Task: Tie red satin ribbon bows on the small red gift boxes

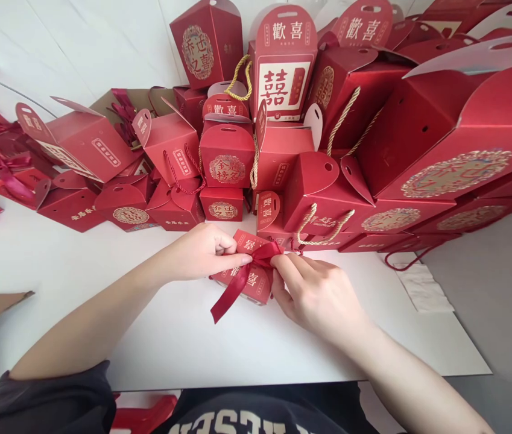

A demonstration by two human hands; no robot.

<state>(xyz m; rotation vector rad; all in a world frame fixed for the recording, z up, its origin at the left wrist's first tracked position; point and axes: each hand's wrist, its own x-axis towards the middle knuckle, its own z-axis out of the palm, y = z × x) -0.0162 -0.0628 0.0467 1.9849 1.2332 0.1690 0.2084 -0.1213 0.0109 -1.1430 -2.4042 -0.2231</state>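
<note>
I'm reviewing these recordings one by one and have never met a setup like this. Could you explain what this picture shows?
There is no machine here: you see a person's two bare hands. The single picture comes from a camera worn on the head, looking forward and down, so the forearms reach in from the bottom.

On the white table sits a small red gift box with a red satin ribbon across it. The right hand pinches the ribbon; the left hand has its thumb against it near the middle, though its exact grip is hard to tell. One ribbon end hangs past the box's near edge.

Behind stand stacked red gift boxes, some with rope handles.
</note>
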